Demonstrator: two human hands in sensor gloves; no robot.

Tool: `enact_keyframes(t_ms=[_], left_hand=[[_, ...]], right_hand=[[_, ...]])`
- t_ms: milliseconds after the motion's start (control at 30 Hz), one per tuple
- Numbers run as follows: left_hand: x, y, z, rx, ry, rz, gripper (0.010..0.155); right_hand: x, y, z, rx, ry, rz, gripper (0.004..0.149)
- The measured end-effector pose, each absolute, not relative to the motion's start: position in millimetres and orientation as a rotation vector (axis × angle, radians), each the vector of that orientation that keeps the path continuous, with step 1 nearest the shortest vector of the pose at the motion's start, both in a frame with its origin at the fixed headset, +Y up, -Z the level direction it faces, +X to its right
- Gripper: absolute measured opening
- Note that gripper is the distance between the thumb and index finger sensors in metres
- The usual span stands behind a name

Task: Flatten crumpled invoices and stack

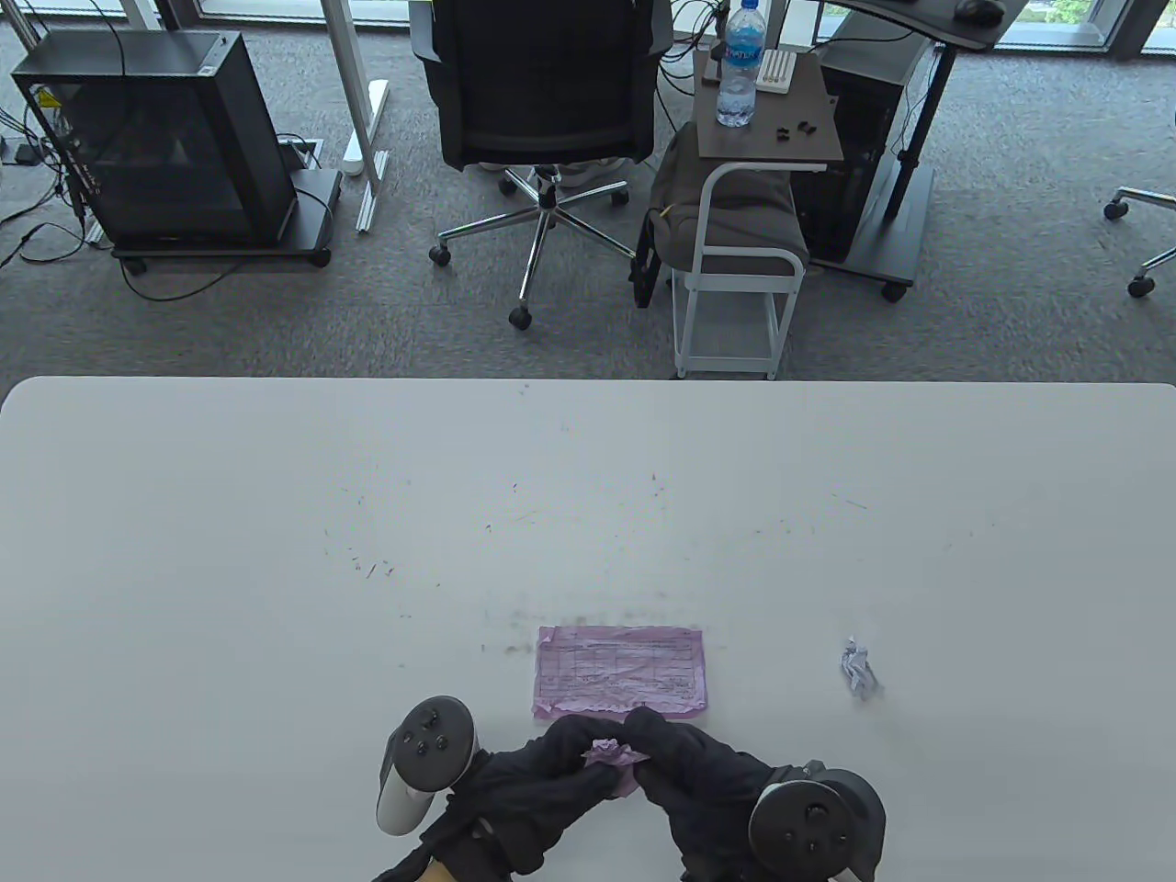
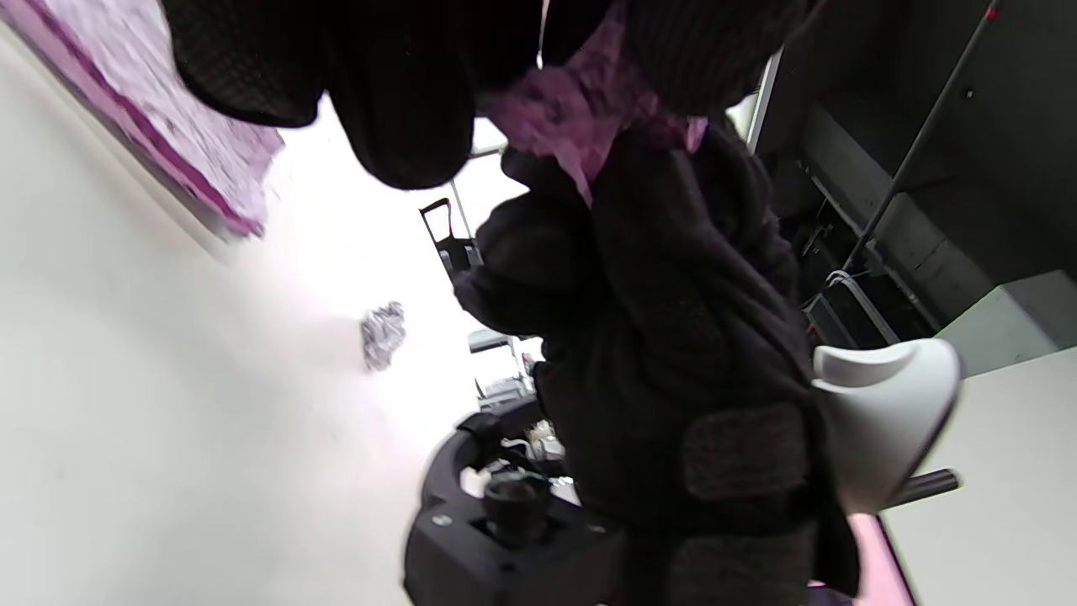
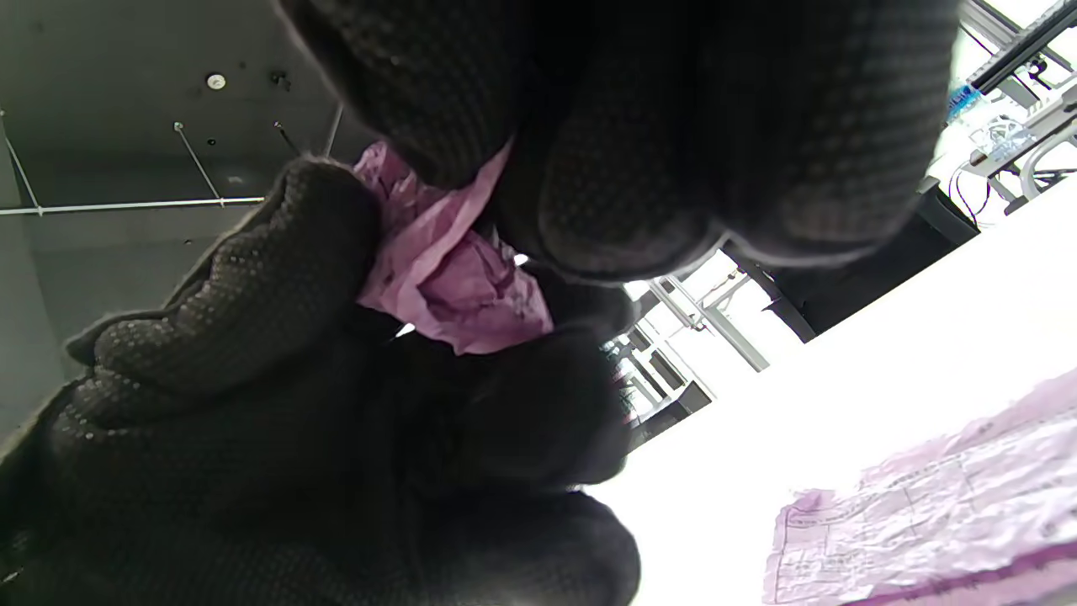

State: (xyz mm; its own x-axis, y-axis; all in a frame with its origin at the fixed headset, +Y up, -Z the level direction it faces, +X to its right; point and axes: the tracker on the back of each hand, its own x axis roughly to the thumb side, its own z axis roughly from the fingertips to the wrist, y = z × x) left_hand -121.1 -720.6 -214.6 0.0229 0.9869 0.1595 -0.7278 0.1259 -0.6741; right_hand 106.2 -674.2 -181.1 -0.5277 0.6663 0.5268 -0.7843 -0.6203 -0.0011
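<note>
Left hand (image 1: 537, 790) and right hand (image 1: 698, 772) near bench (image 1: 276, 551) front edge, fingers curled, both pinching crumpled pink invoice (image 1: 614, 755). Just beyond: flattened pink invoice (image 1: 621, 671), creased, rectangular. Right: white paper wad (image 1: 859, 668); broad bare bench behind.

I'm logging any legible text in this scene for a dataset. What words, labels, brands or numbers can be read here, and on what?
Water bottle label: blue with white lettering, too small to read.
Flattened pink invoice: a printed table of lines and entries, too small and blurred to read.
Crumpled pink invoice held by both hands: no print legible.
Crumpled white paper: nothing legible.
</note>
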Motion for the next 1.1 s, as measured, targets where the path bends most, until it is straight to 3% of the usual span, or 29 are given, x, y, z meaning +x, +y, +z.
enact_keyframes(t_ms=[167, 367, 433, 567, 667, 700, 867, 1000, 1100], left_hand=[[-121.2, -723.8, -215.7, -0.52, -0.713, 1.592, 0.053], [-124.8, -721.1, -216.9, -0.485, -0.697, 1.525, 0.066], [-127.5, -718.1, -216.5, -0.422, -0.623, 1.435, 0.065], [-131.6, -713.0, -214.8, -0.336, -0.574, 1.276, 0.05], [-128.8, -709.5, -212.6, -0.272, -0.585, 1.166, 0.044], [-126.3, -709.5, -211.7, -0.278, -0.602, 1.153, 0.044], [-115.7, -713.8, -209.0, -0.36, -0.674, 1.215, 0.044], [-109.9, -724.1, -209.4, -0.562, -0.726, 1.54, 0.046], [-109.8, -724.6, -210.5, -0.548, -0.716, 1.561, 0.056]], right_hand=[[110.1, -673.4, -181.4, 0.593, -0.325, 2.182, 0.049], [112.7, -677.0, -184.8, 0.579, -0.234, 2.157, 0.05], [113.4, -680.5, -188.0, 0.582, -0.165, 2.176, 0.049], [117.0, -688.2, -193.5, 0.597, -0.046, 2.143, 0.046], [117.4, -692.9, -195.3, 0.607, 0.058, 2.036, 0.062], [116.5, -693.9, -195.8, 0.586, 0.037, 2.028, 0.063], [114.9, -689.4, -193.2, 0.533, -0.148, 2.147, 0.041], [115.2, -687.5, -190.0, 0.51, -0.264, 2.218, 0.041], [114.9, -686.9, -188.6, 0.508, -0.324, 2.223, 0.04]])
